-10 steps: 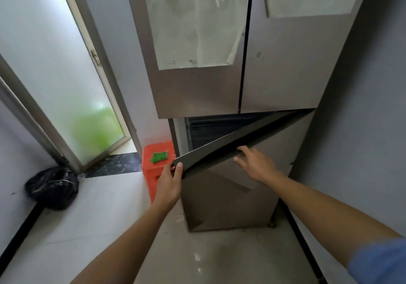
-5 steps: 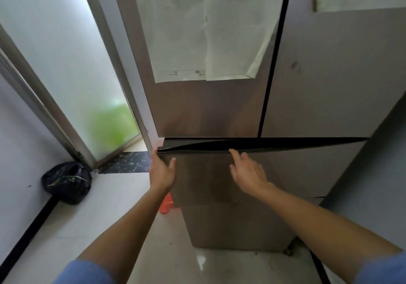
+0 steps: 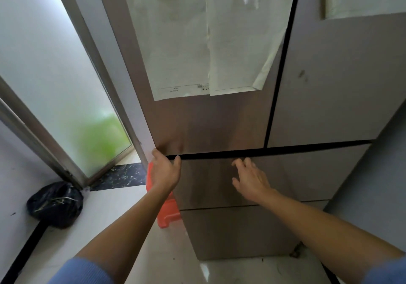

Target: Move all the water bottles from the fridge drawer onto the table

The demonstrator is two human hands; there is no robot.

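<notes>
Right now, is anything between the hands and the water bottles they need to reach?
Yes. The fridge drawer is shut flush under the upper doors, so its front panel stands between both hands and whatever is inside. No bottles or table are visible. The left hand is at the drawer's top left corner; the right hand is open in front of the panel.

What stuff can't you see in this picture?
Head view only:
- Water bottles: none visible; the shut fridge drawer hides its inside.
- Table: outside the frame.
- Print on the papers: too small and blurred.
- Green shape: blurred by the frosted glass.
- Orange bin: partly behind the left hand.
</notes>
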